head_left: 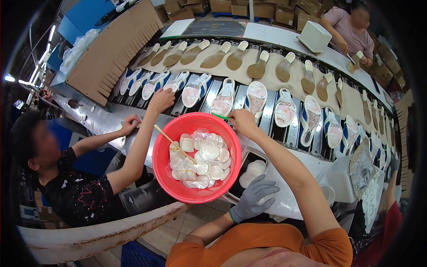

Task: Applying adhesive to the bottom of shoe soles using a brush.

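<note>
My left hand (pixel 254 200), in a grey glove, lies with its fingers spread beside white round pads (pixel 253 171) in a dark-lined tray. My bare right hand (pixel 242 121) reaches over the far right rim of a red tub (pixel 235 162), pinching a thin green strip-like thing (pixel 219 116) whose kind I cannot make out. Many white round pads (pixel 209 151) fill the tub, some bundled with bands, and a thin wooden stick (pixel 171 141) leans among them. Just past my right hand, a white sandal upper (pixel 256 99) sits sole side up on the conveyor.
More blue-and-white sandals (pixel 195 91) line the metal conveyor, with brown soles (pixel 258 69) on a paper-covered strip behind. At left, a person in black (pixel 80 187) reaches to a sandal. Across the line another person (pixel 351 31) works. A white bin (pixel 340 178) stands at right.
</note>
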